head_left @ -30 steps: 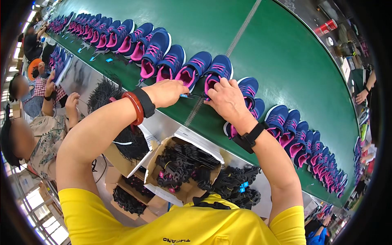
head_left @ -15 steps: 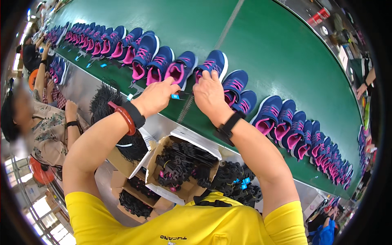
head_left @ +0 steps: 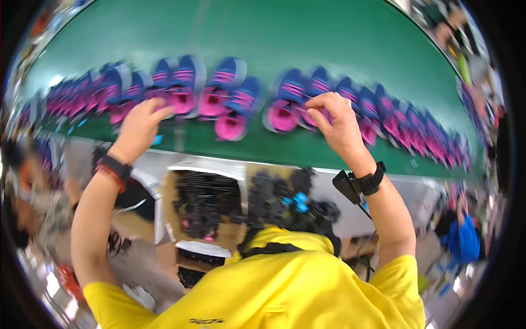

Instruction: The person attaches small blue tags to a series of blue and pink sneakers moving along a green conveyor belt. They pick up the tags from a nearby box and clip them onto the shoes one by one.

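Navy sneakers with pink laces and pink linings stand in a long row on a green conveyor belt [head_left: 246, 33]. My left hand [head_left: 138, 127] is over the near edge of the left part of the row, beside a sneaker [head_left: 183, 82]; its thumb and forefinger are slightly apart, with blur over the tips. A small blue tag [head_left: 158, 140] shows just right of that hand. My right hand [head_left: 337, 118] hovers at another sneaker [head_left: 318, 82], thumb and bent fingers apart, partly covering it. Between my hands stand a sneaker [head_left: 226, 71] and one set nearer me [head_left: 241, 101].
Below the belt's near edge, an open cardboard box [head_left: 167, 203] holds black shoe hangers [head_left: 205, 192]. More black hangers with blue tags [head_left: 296, 203] lie to its right. A blurred person [head_left: 41, 214] is at the left. Someone in blue [head_left: 464, 238] is at the lower right.
My hands have moved apart, the left one leftward and the right one rightward, away from the sneakers they were touching. The view has turned, and the row now looks more level.
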{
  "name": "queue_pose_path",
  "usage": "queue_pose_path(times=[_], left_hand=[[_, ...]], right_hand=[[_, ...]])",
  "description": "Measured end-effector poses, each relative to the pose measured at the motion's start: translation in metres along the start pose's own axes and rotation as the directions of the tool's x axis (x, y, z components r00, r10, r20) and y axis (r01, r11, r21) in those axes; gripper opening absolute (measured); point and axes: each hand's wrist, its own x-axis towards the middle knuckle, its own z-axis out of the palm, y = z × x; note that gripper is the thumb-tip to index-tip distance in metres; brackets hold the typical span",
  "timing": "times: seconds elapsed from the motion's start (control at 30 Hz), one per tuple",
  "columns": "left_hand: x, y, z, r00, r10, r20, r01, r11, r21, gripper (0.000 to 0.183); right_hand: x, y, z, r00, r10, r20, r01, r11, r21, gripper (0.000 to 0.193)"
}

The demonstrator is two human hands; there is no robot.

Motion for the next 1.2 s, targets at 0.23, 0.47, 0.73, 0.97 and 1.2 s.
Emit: queue_pose_path(times=[0.23,0.47,0.73,0.97,1.2], left_hand=[[0.050,0.084,0.027,0.932,-0.045,0.359,0.059,0.998,-0.029,0.067],[0.060,0.096,0.044,0.953,-0.036,0.300,0.004,0.994,0.106,0.042],[0.066,0.098,0.038,0.940,-0.092,0.328,0.086,0.996,0.032,0.054],[0.034,0.035,0.044,0.978,0.075,0.193,-0.030,0.974,-0.226,0.044],[0.041,0.026,0.053,0.984,0.007,0.180,0.033,0.976,-0.217,0.025]], right_hand=[[-0.213,0.086,-0.143,0.669,0.739,0.074,-0.701,0.662,-0.265,0.020],[-0.299,0.118,-0.119,0.870,0.493,0.032,-0.406,0.750,-0.522,0.047],[-0.314,0.155,-0.121,0.849,0.528,0.032,-0.462,0.769,-0.441,0.024],[-0.280,0.132,-0.138,0.639,0.767,0.061,-0.762,0.642,-0.088,0.007],[-0.064,-0.029,0.002,0.632,0.360,0.686,-0.763,0.441,0.472,0.035]])
